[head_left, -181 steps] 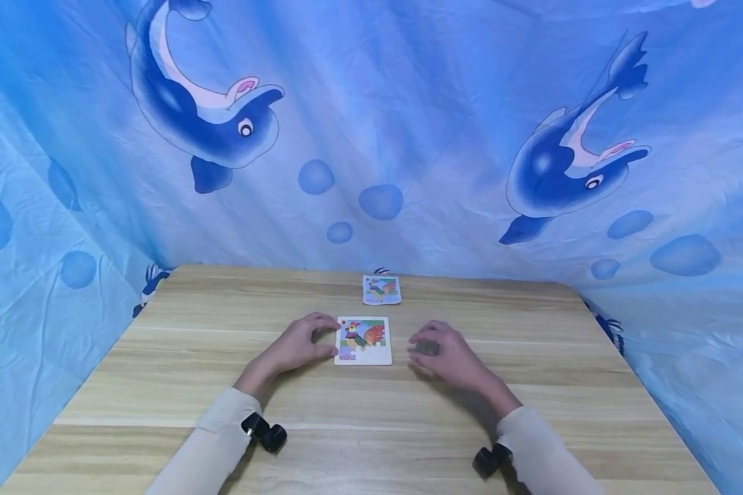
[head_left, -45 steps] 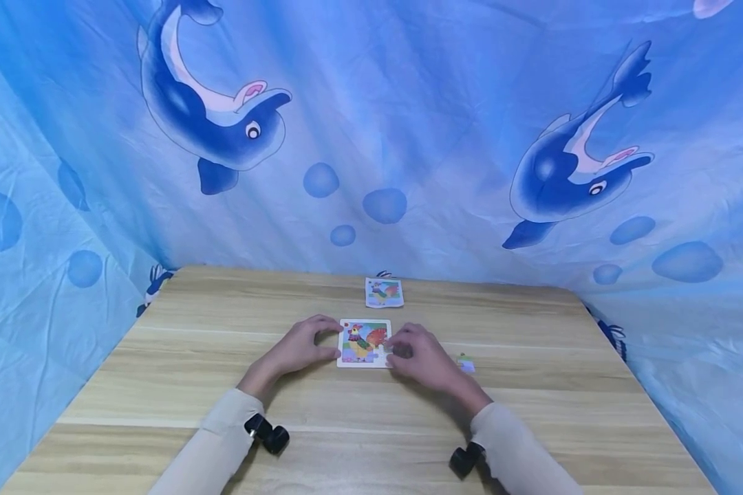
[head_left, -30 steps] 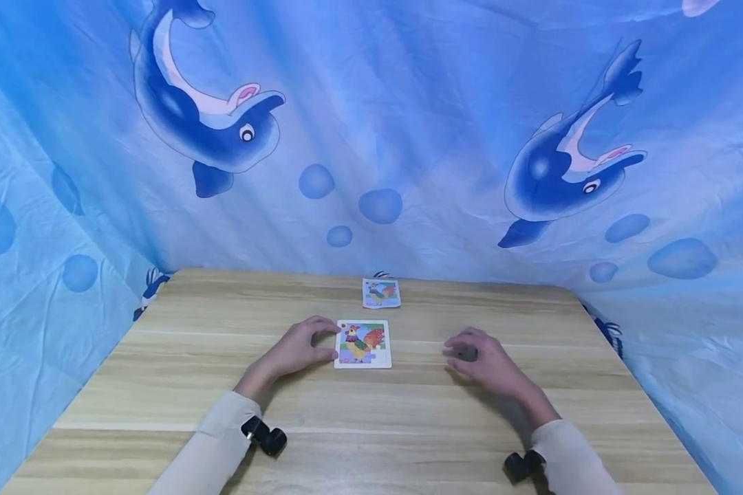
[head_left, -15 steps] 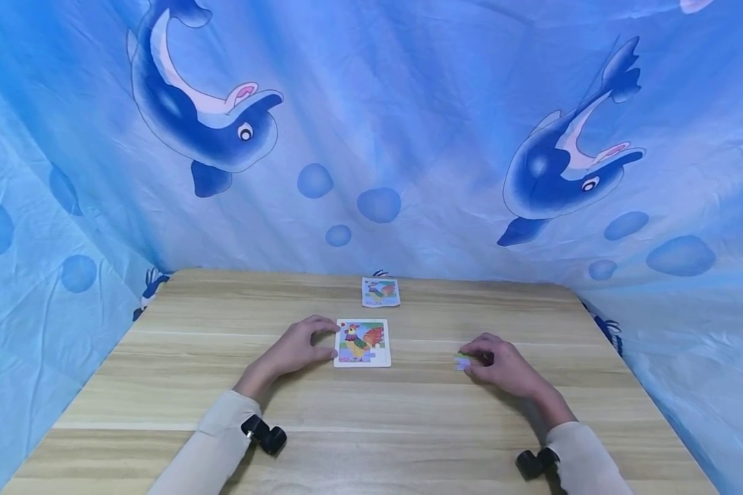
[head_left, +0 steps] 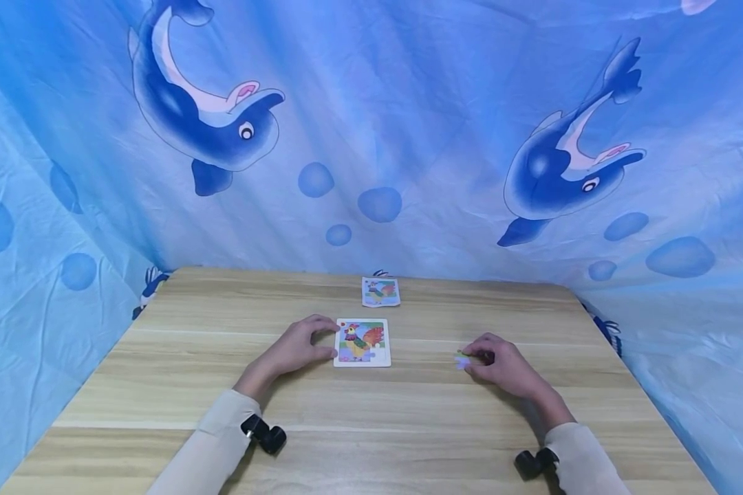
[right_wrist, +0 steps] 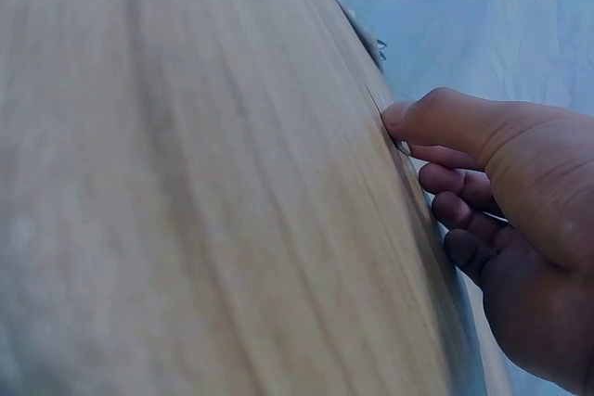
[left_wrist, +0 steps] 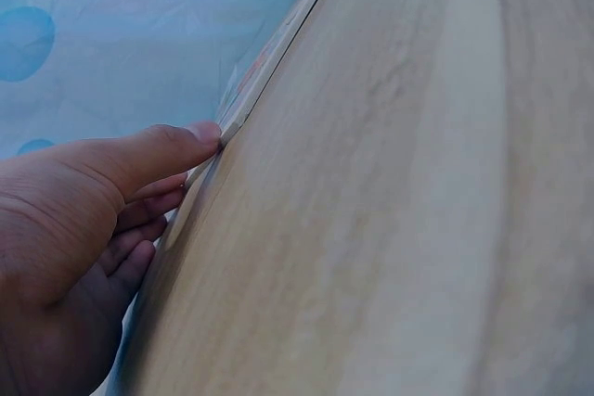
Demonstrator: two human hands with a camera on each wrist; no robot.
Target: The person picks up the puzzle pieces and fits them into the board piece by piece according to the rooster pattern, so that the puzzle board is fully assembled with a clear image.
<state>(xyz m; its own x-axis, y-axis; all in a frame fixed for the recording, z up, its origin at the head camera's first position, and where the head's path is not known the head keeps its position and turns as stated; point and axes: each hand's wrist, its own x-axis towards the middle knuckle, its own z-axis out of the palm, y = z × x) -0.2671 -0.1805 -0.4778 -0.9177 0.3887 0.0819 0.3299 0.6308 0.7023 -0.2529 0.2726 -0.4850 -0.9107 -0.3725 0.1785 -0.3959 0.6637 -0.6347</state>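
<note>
A small white-framed jigsaw puzzle (head_left: 380, 362) with a rooster picture lies flat on the table; a white gap shows at its lower right. My left hand (head_left: 298, 345) holds its left edge, index finger at the upper corner and thumb (left_wrist: 202, 133) at the lower one. Off to the right, my right hand (head_left: 501, 364) has thumb and index finger on a green-and-lilac jigsaw piece (head_left: 461, 361) close to the tabletop. The right wrist view shows the right thumb (right_wrist: 401, 116) against the piece's edge, the other fingers curled beneath.
Behind the puzzle lies a paper card (head_left: 380, 292) printed with the same rooster. The wooden table (head_left: 371, 426) runs back to a blue dolphin-print curtain (head_left: 446, 137), which also hangs along both sides.
A yellow-and-lilac lower part of the rooster has appeared in the puzzle since the oldest frame. My right hand has moved from the puzzle rightward to the loose piece; my left hand stays put.
</note>
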